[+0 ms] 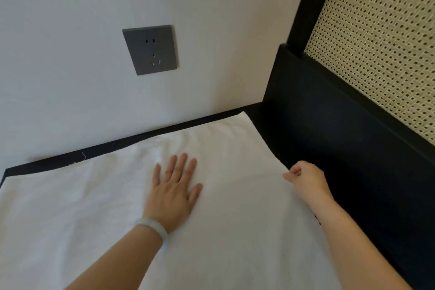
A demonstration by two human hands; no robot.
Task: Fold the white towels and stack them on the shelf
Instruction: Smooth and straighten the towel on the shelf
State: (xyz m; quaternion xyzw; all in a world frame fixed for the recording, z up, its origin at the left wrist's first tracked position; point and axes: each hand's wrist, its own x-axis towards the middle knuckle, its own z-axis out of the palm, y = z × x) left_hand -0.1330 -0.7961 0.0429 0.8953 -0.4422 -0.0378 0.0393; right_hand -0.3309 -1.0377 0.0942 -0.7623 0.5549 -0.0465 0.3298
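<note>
- The pale wall (pixel 82 19) fills most of what's in front of the person, plain apart from one fitting.
- A white towel (pixel 235 231) lies spread flat over a dark surface (pixel 94 152), covering nearly all of it; only a thin black strip shows along the wall side. A few soft creases run across the far part of the cloth.
- To the right stands a black-framed piece of furniture (pixel 329 136), with a woven cane panel (pixel 381 54) set in its upper part.
- The left hand (pixel 173 189) lies palm-down on the middle of the towel, fingers straight and slightly spread, pressing the cloth flat.
- The right hand (pixel 306 178) is at the towel's right edge, just beside the black frame, thumb and curled fingers pinching that edge, which lifts a little there.
- A dark grey wall socket (pixel 150 50) sits on the wall above the towel.
- A pale bangle (pixel 154 227) circles the left wrist.
</note>
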